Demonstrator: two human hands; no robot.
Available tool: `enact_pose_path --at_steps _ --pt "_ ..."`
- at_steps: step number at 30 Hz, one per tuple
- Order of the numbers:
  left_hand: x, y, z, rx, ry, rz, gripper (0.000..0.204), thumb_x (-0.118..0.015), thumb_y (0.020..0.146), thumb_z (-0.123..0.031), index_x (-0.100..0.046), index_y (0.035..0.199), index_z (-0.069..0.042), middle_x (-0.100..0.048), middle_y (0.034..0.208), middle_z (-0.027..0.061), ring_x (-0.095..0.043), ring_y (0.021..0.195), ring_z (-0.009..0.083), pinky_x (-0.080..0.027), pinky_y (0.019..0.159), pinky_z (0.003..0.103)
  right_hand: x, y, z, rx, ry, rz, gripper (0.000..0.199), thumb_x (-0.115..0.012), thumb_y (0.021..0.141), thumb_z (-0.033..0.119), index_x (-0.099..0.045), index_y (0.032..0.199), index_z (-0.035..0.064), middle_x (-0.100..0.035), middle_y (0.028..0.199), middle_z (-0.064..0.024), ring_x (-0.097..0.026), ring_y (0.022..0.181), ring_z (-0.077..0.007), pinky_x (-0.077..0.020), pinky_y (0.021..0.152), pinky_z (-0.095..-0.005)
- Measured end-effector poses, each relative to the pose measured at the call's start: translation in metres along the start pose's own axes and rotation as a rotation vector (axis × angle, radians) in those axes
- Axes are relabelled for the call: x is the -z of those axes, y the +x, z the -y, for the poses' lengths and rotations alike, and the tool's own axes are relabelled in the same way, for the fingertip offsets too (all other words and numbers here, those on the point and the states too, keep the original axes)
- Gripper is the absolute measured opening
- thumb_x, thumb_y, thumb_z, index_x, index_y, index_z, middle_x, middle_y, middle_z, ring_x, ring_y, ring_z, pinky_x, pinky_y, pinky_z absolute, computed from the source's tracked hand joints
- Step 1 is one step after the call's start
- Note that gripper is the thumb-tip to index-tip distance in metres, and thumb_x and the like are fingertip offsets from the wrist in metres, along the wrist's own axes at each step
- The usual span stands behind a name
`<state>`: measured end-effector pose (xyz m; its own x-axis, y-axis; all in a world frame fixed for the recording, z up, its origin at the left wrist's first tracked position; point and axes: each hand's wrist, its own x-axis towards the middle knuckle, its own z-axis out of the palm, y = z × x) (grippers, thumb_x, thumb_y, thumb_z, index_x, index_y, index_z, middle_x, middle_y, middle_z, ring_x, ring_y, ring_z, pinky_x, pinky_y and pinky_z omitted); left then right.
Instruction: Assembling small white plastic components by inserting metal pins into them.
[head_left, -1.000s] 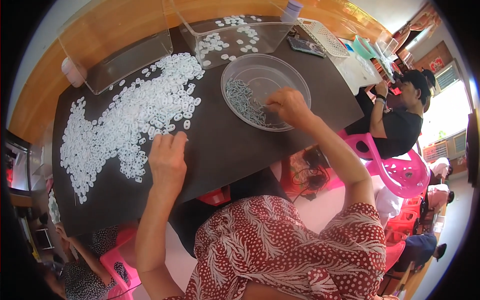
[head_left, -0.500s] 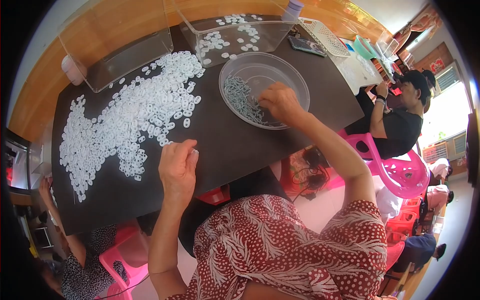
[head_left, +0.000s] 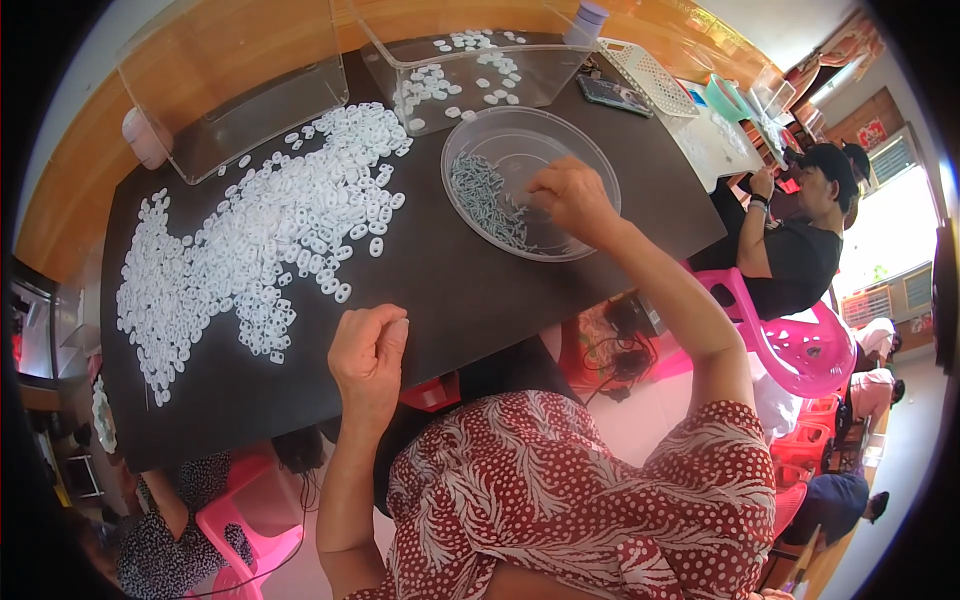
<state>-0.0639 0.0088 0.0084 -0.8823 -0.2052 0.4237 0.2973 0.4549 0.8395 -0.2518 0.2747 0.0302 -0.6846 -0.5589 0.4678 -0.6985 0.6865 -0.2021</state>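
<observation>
My right hand [head_left: 572,198] is over a round clear shallow dish [head_left: 600,150], its fingers pinched together at the edge of a heap of small grey screw-like pieces [head_left: 480,195]. Whether anything is in that pinch is too small to see. My left hand [head_left: 368,355] is curled closed above the table's near edge, thumb against the fingers; what it may hold is hidden. To its upper left spreads a large pile of small white oval plastic pieces with two holes [head_left: 285,205], nearest ones just beyond the hand.
Behind the pile stands a clear bin [head_left: 235,110]; another clear bin [head_left: 480,75] beside it has white pieces in it. A phone [head_left: 615,95], a perforated white tray [head_left: 650,75] and a purple-lidded bottle [head_left: 585,22] lie farther right. A seated person [head_left: 800,230] is at the right.
My left hand has moved a little right and nearer to me, away from the white pile. My right hand has shifted slightly right in the dish. At far left, another person's hand has left the table edge.
</observation>
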Motion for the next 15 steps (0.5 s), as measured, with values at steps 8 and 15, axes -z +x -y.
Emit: enact_pose_path --at_steps 8,15 --pt "0.002 -0.003 0.001 0.011 -0.009 -0.025 0.005 -0.065 0.081 -0.002 -0.063 0.086 -0.002 -0.056 0.07 0.005 -0.05 0.065 0.0171 -0.041 0.059 0.028 -0.01 0.021 0.017 -0.335 0.009 0.36 0.016 -0.062 0.07 0.019 -0.065 0.066 0.0041 -0.063 0.073 -0.0186 -0.061 0.073 -0.038 -0.0475 0.067 -0.0447" --pt "-0.001 -0.01 0.009 0.176 -0.249 -0.079 0.007 -0.063 0.086 -0.004 -0.062 0.091 0.001 -0.06 0.078 0.0042 -0.055 0.069 0.0107 -0.043 0.063 0.023 -0.006 0.018 0.019 -0.299 0.067 0.36 0.014 -0.061 0.071 0.017 -0.063 0.07 0.003 -0.062 0.072 -0.0195 -0.06 0.072 -0.0384 -0.0478 0.067 -0.0445"
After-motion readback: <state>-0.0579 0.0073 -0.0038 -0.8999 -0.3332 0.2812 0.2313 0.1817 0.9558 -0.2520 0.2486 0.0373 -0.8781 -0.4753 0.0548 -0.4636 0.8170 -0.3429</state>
